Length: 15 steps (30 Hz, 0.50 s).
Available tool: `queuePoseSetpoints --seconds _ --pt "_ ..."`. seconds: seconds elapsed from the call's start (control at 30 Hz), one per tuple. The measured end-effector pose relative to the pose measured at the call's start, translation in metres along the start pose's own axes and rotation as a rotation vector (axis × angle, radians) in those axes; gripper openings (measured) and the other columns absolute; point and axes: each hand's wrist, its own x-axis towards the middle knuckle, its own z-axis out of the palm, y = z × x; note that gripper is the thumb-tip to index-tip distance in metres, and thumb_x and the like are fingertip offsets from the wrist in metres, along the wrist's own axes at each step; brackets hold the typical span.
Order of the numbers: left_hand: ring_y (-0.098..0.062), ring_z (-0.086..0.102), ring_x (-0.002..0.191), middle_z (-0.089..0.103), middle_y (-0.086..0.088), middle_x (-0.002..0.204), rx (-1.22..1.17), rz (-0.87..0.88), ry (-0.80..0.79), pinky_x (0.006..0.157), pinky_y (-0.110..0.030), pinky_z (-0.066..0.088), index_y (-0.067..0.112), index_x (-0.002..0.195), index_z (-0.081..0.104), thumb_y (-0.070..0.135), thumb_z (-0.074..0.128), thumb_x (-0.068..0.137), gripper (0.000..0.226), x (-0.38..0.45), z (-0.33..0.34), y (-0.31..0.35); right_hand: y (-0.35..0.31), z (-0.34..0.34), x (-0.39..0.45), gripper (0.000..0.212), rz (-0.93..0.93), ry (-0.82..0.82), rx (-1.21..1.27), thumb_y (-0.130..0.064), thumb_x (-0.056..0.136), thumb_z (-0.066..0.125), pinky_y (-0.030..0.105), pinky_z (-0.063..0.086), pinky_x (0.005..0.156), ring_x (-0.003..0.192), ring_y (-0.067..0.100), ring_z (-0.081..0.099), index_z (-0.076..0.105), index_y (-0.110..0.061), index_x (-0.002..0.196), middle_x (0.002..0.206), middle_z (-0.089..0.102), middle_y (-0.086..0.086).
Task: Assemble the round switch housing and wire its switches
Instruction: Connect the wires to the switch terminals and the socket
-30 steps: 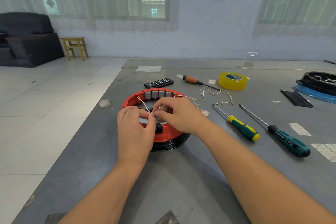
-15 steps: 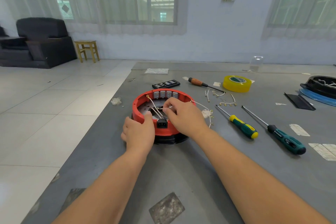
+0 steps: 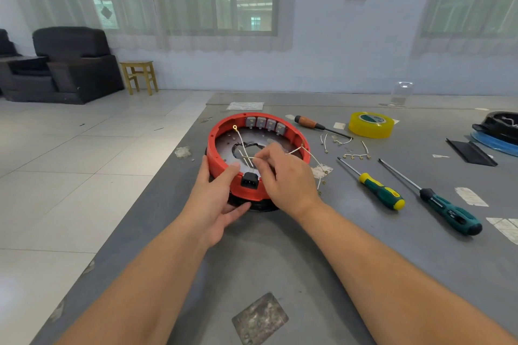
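Head view, read from 9 o'clock across to 3 o'clock. At far 10 o'clock a black armchair [image 3: 73,61] and a small wooden stool [image 3: 139,75] stand on the tiled floor beside the grey table [image 3: 280,260].

The left hand [image 3: 214,199] grips the near-left wall of the red round housing [image 3: 215,145]: the thumb lies over the top rim, and the fingers curl under the black base. The housing sits on the table at 12 o'clock from the hands. A black power socket [image 3: 249,179] is set into its near wall, just between the 2 hands. 4 grey switches [image 3: 265,123] line the inside of its far wall. A white wire [image 3: 241,143] with a ring terminal rises from the socket area toward 11 o'clock.

The right hand [image 3: 286,173] is over the near-right rim, fingertips drawn together and pinching thin white wires inside the housing; 1 wire trails over the rim toward 4 o'clock. The 2 hands are near each other but apart.

At 1 o'clock lie a screwdriver with an orange-brown handle [image 3: 309,122], loose short wires [image 3: 347,145] and a roll of yellow tape [image 3: 370,124]. At 3 o'clock lie a yellow-and-green screwdriver [image 3: 381,193] and a dark teal screwdriver [image 3: 448,211], side by side. A black round part on a blue disc [image 3: 499,131] sits at the far 2 o'clock edge.
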Motion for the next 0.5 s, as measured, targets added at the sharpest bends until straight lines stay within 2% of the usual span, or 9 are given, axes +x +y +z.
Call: queuePoseSetpoints --seconds 0.1,0.23,0.3,0.37,0.5 --pt "-0.037 0.079 0.090 0.064 -0.002 0.124 -0.129 -0.041 0.006 0.074 -0.049 0.066 0.052 0.138 0.045 0.023 0.082 0.092 0.065 0.006 0.000 0.000 0.002 -0.001 0.001 0.014 -0.057 -0.004 -0.024 -0.025 0.102 0.056 0.042 0.052 0.059 0.067 0.022 0.065 0.064 -0.013 0.100 0.071 0.069 -0.006" --pt "-0.040 0.078 0.093 0.059 -0.012 0.112 -0.217 -0.015 0.031 0.080 -0.058 0.065 0.040 0.158 0.019 0.012 0.085 0.087 0.101 0.014 -0.001 -0.002 0.007 -0.002 0.001 0.012 -0.066 -0.026 -0.028 -0.023 0.101 0.058 0.042 0.052 0.062 0.065 0.020 0.062 0.065 -0.014 0.100 0.071 0.067 -0.005" --pt "-0.040 0.079 0.092 0.073 -0.019 0.106 -0.232 0.008 0.020 0.079 -0.057 0.065 0.027 0.152 0.029 0.010 0.084 0.087 0.087 0.019 -0.002 -0.004 0.010 -0.002 0.003 0.010 0.003 -0.039 0.061 -0.024 0.101 0.058 0.043 0.053 0.067 0.071 0.016 0.063 0.065 -0.017 0.101 0.079 0.069 -0.006" --pt "-0.038 0.079 0.093 0.078 -0.019 0.102 -0.230 0.042 0.019 0.075 -0.053 0.065 0.012 0.141 0.041 0.009 0.083 0.086 0.068 0.021 -0.003 -0.007 0.011 -0.003 0.006 0.009 0.099 -0.071 0.157 -0.026 0.101 0.057 0.044 0.055 0.072 0.080 0.017 0.066 0.064 -0.022 0.104 0.086 0.071 -0.007" --pt "-0.035 0.078 0.099 0.072 -0.018 0.124 -0.251 0.142 0.016 0.075 -0.055 0.065 0.026 0.133 0.042 0.004 0.084 0.080 0.071 0.027 -0.005 -0.014 0.010 -0.005 0.014 0.008 0.231 -0.084 0.305 -0.024 0.099 0.061 0.029 0.056 0.074 0.080 0.007 0.069 0.065 -0.030 0.096 0.085 0.075 -0.010"
